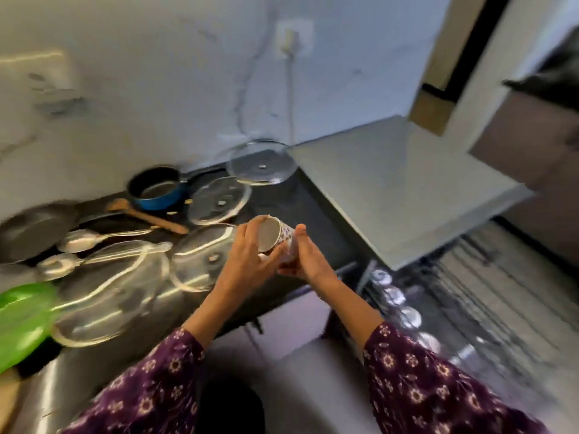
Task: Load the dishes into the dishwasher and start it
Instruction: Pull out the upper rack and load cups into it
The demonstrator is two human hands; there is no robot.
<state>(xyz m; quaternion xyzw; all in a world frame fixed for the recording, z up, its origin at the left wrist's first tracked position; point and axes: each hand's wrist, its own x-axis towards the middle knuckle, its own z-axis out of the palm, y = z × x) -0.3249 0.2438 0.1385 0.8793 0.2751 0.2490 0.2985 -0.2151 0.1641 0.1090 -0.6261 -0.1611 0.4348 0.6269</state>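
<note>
Glass lids (219, 200), spoons (78, 241) and a blue pot (156, 189) crowd the counter at nine o'clock; the dishwasher rack (470, 292) sits at four. At centre, the left hand (247, 258) and right hand (308, 258) grasp a patterned cup (272, 234), fingers curled around it.

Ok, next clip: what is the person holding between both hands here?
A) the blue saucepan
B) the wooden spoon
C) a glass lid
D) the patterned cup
D: the left hand and right hand both grip the patterned cup, its open mouth tilted toward the camera, while the wooden spoon, glass lids and blue saucepan lie untouched on the counter.
</note>
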